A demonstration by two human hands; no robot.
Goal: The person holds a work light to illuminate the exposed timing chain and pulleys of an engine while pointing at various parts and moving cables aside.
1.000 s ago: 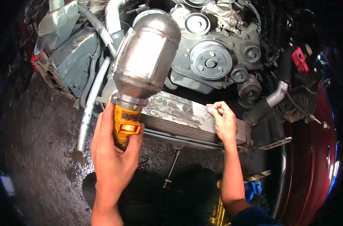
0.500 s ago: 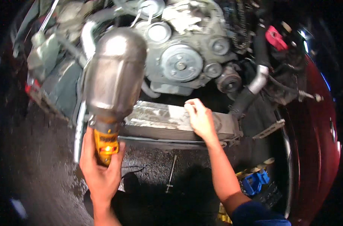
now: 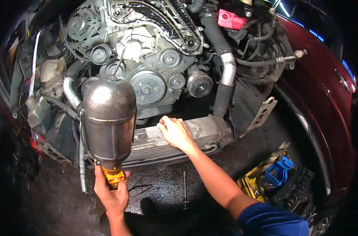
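My left hand (image 3: 113, 194) is closed around the yellow handle (image 3: 115, 177) of a tool with a large domed metal canister (image 3: 110, 118). The tool stands upright in front of the engine, and a thin curved tube rises from its top. My right hand (image 3: 175, 133) rests on the top of a finned radiator (image 3: 204, 128), its fingers curled at the far edge; the fingertips are partly hidden. Behind the radiator is the exposed engine (image 3: 147, 47), with a large round pulley (image 3: 147, 87) and several smaller ones.
A thick hose with a metal pipe section (image 3: 227, 69) runs down to the radiator's right end. A perforated metal bracket (image 3: 261, 116) sticks out at the right. On the floor lie a long metal bar (image 3: 185, 188), a blue tool (image 3: 279, 171) and yellow parts (image 3: 251, 187). A dark red car panel (image 3: 316, 94) stands right.
My view has shifted, showing more of the engine's top. The tool in my left hand appears lower and farther from me. My right hand still touches the radiator's top.
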